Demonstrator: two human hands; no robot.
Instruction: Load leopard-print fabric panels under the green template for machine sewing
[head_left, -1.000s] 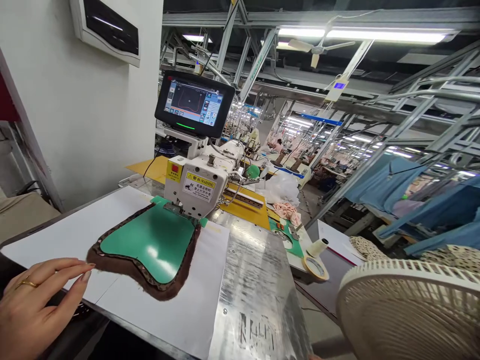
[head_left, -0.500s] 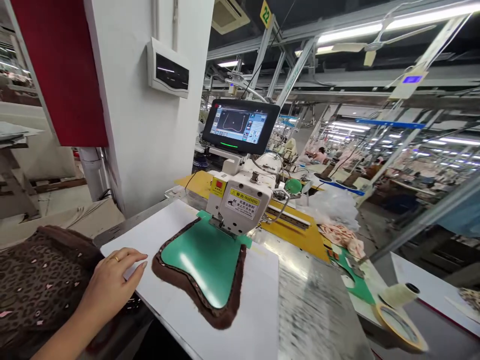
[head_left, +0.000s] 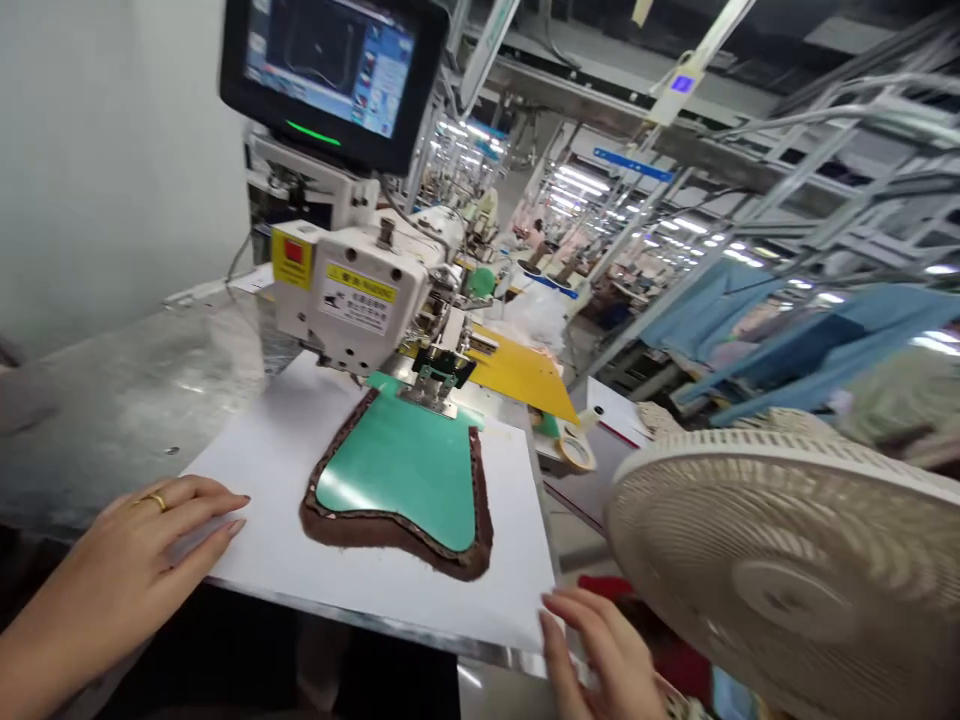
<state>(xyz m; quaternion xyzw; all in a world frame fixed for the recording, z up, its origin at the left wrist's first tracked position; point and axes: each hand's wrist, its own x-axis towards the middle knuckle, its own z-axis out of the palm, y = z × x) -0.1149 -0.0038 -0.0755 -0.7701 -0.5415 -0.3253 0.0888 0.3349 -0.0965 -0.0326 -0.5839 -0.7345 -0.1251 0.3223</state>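
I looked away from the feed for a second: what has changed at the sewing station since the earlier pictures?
The right hand has come into view at the white board's near right corner. The left hand stays flat at the board's left edge, holding nothing. The green template over brown fabric remains under the machine head.

We stand in a garment factory: our programmable sewing machine (head_left: 360,300) with its touchscreen (head_left: 330,65), rows of lit workstations (head_left: 600,215) behind, hanging blue fabric (head_left: 757,335).

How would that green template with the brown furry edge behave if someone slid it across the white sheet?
The green template looks flat and glossy, so it is probably stiff and would slide as one piece. The brown fabric sticking out beneath it looks soft and fuzzy, likely floppy once free. Its far end sits under the sewing machine, which may resist pushing.
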